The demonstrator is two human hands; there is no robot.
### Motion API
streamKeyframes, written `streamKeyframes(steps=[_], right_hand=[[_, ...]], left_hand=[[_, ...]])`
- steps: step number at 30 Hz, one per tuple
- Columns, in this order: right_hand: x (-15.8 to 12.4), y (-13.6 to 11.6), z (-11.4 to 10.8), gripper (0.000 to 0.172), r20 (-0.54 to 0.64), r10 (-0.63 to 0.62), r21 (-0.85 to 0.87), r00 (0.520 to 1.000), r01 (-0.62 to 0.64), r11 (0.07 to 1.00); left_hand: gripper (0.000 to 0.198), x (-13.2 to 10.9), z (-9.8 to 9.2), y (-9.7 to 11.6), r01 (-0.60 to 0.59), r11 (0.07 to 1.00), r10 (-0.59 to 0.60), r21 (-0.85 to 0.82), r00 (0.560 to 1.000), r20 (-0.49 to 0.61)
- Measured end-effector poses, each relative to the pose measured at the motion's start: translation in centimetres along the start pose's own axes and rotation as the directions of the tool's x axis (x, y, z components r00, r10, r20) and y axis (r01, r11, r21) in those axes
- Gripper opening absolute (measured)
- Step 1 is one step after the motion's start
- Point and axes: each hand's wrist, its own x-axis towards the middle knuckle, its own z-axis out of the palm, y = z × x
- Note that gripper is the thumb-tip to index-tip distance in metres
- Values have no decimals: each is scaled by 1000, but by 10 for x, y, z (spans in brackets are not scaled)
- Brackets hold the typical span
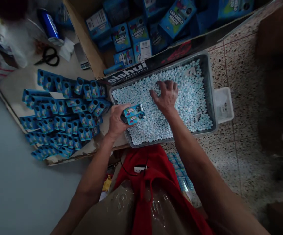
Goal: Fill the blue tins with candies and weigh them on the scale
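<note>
My left hand (117, 121) is closed around two small blue candy boxes (133, 112), held side by side over the left end of a grey tray (213, 98). White candies show at the round openings of these boxes. A layer of small white and pale blue candies (153, 129) fills the tray. My right hand (168, 97) rests on the candies near the tray's middle, its fingers spread. The fingertips touch the candies, and I see nothing gripped in them.
Several rows of blue boxes with round openings (65, 127) stand on the table at left. Behind the tray is a large cardboard carton (82, 39) of blue boxes. Scissors (48, 57) and a blue can (49, 27) lie back left. A white plastic basket (226, 104) sits at right.
</note>
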Motion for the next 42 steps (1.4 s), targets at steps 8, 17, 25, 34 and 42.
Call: streamKeyframes(steps=[8,17,25,34,42], right_hand=[[-39,-36,19,22,106,405,757,908,-338,559],[-71,-137,5,47,112,129,899,985,-156,410],[-49,-44,-10,37,108,459,884,882,-296,361],[-68,-35,-57,32,62,203,270,977,-212,939],[-84,-32,-81,68,360,-127,33,924,123,992]], left_hand=[[94,-7,4,-25,134,961,-152,-243,987,-59],[90,9,9,8,84,996,-85,-43,996,-14],[82,31,6,40,11,984,-6,180,1000,-26],[98,24,39,-1,-33,890,20,-456,999,-33],[107,7,57,22,52,777,-173,-628,976,-133]])
